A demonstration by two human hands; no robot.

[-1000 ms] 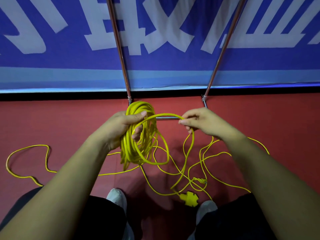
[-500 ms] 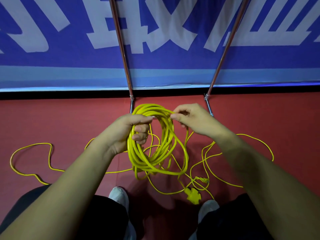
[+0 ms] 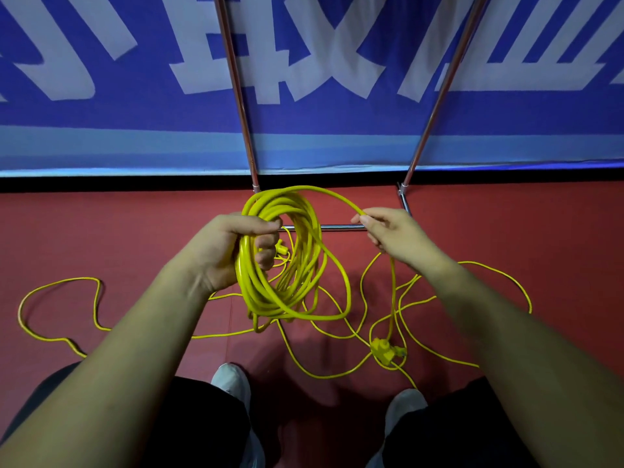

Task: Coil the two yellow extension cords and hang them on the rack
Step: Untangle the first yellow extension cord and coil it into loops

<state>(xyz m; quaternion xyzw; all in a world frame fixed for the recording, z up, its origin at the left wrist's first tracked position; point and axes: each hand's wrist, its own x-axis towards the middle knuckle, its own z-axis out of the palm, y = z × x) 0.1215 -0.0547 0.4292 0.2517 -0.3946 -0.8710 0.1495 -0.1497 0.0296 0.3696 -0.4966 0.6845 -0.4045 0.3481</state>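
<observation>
The left hand acts as the former. Its fingers and thumb are wrapped round one side of the coil, so the gathered loops hang beneath the grip and cannot spread.

The right hand feeds. It pinches a single strand of the extension cord between thumb and forefinger and holds it out to the right of the coil. This gives the next loop an open arc before it is laid into the left palm.

Below the pinch the strand drops to the yellow connector block, which lies on the red floor just ahead of the right shoe. Slack cord loops across the floor to both sides. Which strands belong to the second cord cannot be told.

The rack stands at the floor's far edge, against the blue banner. Only its lower bars are in view.

Judged stage: the first cord is largely coiled and hanging is not yet begun.
</observation>
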